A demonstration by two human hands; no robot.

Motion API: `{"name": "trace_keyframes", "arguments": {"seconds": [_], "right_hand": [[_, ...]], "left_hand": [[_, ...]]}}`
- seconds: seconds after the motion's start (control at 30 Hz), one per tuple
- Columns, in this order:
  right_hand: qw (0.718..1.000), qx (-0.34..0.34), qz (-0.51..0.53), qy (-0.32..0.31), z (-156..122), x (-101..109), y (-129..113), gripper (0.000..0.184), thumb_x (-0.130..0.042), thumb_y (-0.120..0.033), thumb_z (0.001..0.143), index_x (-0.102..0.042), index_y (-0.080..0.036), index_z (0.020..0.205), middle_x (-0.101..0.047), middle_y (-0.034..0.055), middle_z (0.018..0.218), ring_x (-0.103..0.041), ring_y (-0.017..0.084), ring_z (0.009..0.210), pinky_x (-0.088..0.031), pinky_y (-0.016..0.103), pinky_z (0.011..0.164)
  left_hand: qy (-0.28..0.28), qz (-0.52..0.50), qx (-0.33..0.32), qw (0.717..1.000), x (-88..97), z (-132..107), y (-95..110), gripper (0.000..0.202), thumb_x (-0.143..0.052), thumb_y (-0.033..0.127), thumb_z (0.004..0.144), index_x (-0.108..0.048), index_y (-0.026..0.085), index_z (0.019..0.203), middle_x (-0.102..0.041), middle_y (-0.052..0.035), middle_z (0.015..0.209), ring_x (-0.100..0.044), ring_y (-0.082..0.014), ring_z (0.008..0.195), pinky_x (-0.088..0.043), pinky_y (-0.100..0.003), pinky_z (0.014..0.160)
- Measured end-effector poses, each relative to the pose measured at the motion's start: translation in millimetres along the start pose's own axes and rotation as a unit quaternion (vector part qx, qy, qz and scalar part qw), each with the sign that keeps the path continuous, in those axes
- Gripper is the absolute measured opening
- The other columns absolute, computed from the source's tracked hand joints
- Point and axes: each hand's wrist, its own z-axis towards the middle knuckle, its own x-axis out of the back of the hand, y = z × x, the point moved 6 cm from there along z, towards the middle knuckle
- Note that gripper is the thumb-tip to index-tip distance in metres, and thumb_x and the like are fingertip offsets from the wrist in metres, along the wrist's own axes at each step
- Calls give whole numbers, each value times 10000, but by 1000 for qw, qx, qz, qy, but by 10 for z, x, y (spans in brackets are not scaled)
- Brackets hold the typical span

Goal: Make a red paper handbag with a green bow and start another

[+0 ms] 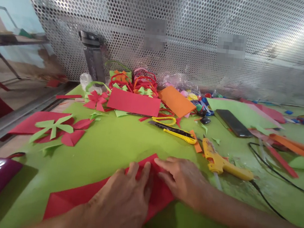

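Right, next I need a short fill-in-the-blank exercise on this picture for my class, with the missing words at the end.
1. The left hand and the right hand both touch a sheet coloured ____.
2. Of the two hands, the one nearer the glue gun is the ____ one.
3. The table under the sheet has a top coloured ____.
4. The glue gun and the utility knife share one bright colour, ____.

Missing words: red; right; green; yellow.

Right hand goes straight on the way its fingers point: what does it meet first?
The right hand would likely meet the left hand first, close ahead on the red paper both touch; depth there is unclear.
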Motion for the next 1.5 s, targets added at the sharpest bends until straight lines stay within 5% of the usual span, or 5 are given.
{"name": "trace_keyframes", "arguments": {"seconds": [0.27, 0.7, 0.87, 1.27, 1.5], "right_hand": [[999, -4, -30, -34, -35, 122, -7, 183, -623, -309, 812, -650, -243, 980, -693, 15, 786, -621, 173, 688, -242, 262, 533], [994, 60, -82, -45, -141, 159, -62, 397, -624, -294, 828, -595, -221, 1217, -698, 108, 1006, -641, 255, 919, -388, 293, 676], [992, 66, -98, -39, -118, 159, -56, 388, -596, -329, 840, -602, -230, 1215, -696, 102, 945, -648, 247, 878, -371, 284, 647], [993, 60, -93, -42, -105, 145, -31, 374, -588, -330, 829, -622, -248, 1192, -697, 82, 997, -624, 234, 919, -362, 269, 676], [992, 42, -112, -46, -120, 161, -61, 314, -563, -352, 842, -648, -239, 1123, -689, 60, 897, -615, 202, 817, -320, 258, 624]], "left_hand": [[45, -90, -23, 995, 49, -92, 45, 838, -610, 648, 682, -429, 228, 1384, -368, -154, 1465, -367, -397, 1294, -307, -535, 1039], [56, -91, -46, 993, -3, -174, 33, 866, -366, 761, 786, -227, 248, 1469, -264, -151, 1513, -178, -380, 1390, -197, -618, 1069], [57, -125, -64, 988, -38, -296, 62, 923, -417, 757, 767, -275, 159, 1456, -312, -190, 1480, -265, -342, 1370, -247, -510, 1101], [74, -94, -26, 992, 50, -309, 209, 816, -517, 691, 757, -382, 225, 1413, -505, -147, 1318, -435, -389, 1237, -298, -595, 1035], [46, -121, -42, 991, -165, -464, 165, 933, -408, 757, 772, -223, 166, 1470, -150, -178, 1534, -156, -366, 1397, -252, -546, 1086]]}}
